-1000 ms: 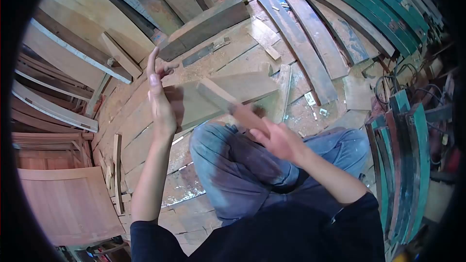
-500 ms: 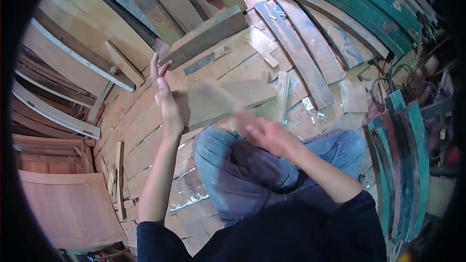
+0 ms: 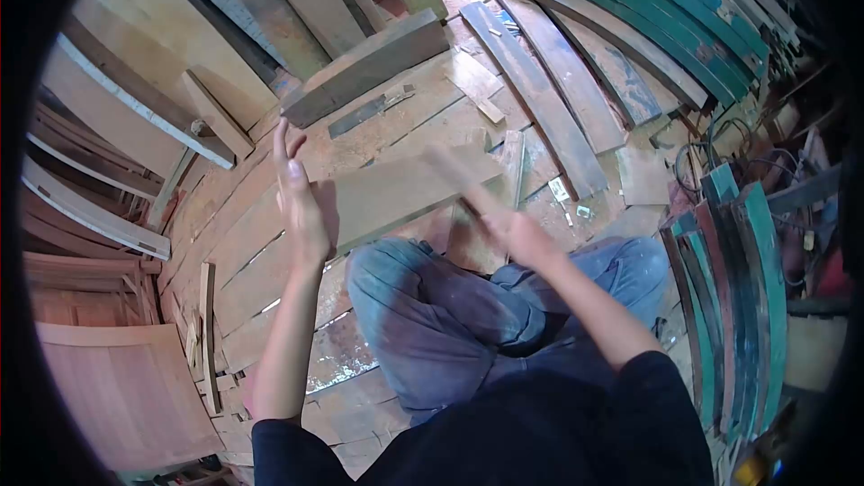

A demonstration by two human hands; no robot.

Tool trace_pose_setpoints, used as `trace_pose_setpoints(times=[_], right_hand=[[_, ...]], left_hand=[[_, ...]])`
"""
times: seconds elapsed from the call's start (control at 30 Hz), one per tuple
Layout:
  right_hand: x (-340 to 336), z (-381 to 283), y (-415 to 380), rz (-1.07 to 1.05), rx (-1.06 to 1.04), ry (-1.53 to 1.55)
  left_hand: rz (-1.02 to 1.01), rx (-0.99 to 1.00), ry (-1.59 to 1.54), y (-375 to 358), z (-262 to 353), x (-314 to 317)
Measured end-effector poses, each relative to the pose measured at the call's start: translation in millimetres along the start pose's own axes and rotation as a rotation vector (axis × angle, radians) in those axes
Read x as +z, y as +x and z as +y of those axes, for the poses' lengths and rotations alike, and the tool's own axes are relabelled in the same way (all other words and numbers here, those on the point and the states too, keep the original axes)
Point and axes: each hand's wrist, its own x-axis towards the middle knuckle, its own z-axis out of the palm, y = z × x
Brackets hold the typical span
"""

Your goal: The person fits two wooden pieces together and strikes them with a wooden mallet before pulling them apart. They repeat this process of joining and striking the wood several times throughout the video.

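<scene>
My left hand [image 3: 302, 211] is upright at the left end of a flat wooden board [image 3: 396, 191], its fingers stretched out and pointing away from me. The board lies across in front of my crossed legs. My right hand [image 3: 526, 238] is closed round a thin wooden stick-like tool [image 3: 463, 178], which is blurred by motion and slants over the right part of the board. Whether the tool touches the board I cannot tell.
A thick wooden beam [image 3: 369, 67] lies beyond the board. Curved planks [image 3: 540, 99] and green-painted pieces [image 3: 648, 13] are at the upper right, more green pieces [image 3: 765, 297] at the right. Panels [image 3: 166, 45] lean at the left. A narrow strip [image 3: 209, 333] is on the floor.
The tool shows more clearly in my right hand, which has moved slightly right. The whole view has shifted a little, with the surroundings further left. My left hand keeps its pose at the board's end.
</scene>
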Motion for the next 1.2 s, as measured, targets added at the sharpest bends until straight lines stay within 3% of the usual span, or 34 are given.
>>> trace_pose_setpoints(times=[0.03, 0.13, 0.23, 0.33, 0.4, 0.5, 0.53, 0.63, 0.73, 0.83, 0.93, 1.0, 1.1, 1.2], right_hand=[[-12.0, 17.9, 12.2, -0.020, 0.206, -0.083], [-16.6, -16.0, 4.9, 0.031, 0.021, -0.177], [13.6, -81.4, -36.5, 0.155, -0.297, -0.101], [-1.7, -69.8, -29.5, 0.018, -0.229, -0.037], [-12.8, 4.8, 13.6, 0.041, 0.035, -0.116], [-25.4, 54.3, 36.3, 0.091, 0.124, -0.314], [-24.2, 19.1, 18.9, 0.074, 0.037, -0.121], [-13.6, -62.9, -31.7, 0.015, -0.122, -0.052], [-0.9, -7.5, -15.1, 0.108, -0.213, -0.058], [-34.0, 43.8, 8.6, -0.100, 0.350, -0.008], [-38.7, 8.3, -0.5, -0.094, 0.104, 0.030], [-3.5, -10.9, -9.5, 0.031, -0.204, 0.184], [-12.8, -67.2, -28.9, -0.029, -0.207, 0.026], [-4.4, 24.2, 11.5, 0.097, -0.150, 0.109]], left_hand=[[0.000, -0.035, -0.018, -2.6, 5.7, -0.5], [-0.011, -0.143, -0.124, -5.2, 20.7, 3.0], [-0.048, -0.187, -0.185, -5.6, 39.2, 12.3], [-0.075, -0.183, -0.168, -3.7, 41.9, 8.0], [-0.093, -0.187, -0.147, -5.7, 39.1, 2.5], [-0.055, -0.111, -0.147, 2.6, 33.0, 7.5], [-0.035, -0.065, -0.198, 12.2, 33.5, 14.6], [-0.057, -0.078, -0.245, 22.7, 48.1, 29.1], [-0.114, -0.118, -0.193, 30.4, 66.3, 30.9], [-0.109, -0.129, -0.195, 24.4, 50.8, 27.4], [-0.068, -0.132, -0.288, 29.9, 49.4, 36.2], [-0.090, -0.155, -0.359, 30.2, 55.4, 39.9], [-0.109, -0.130, -0.274, 33.9, 61.3, 42.0], [-0.103, -0.131, -0.153, 27.9, 48.9, 31.5]])
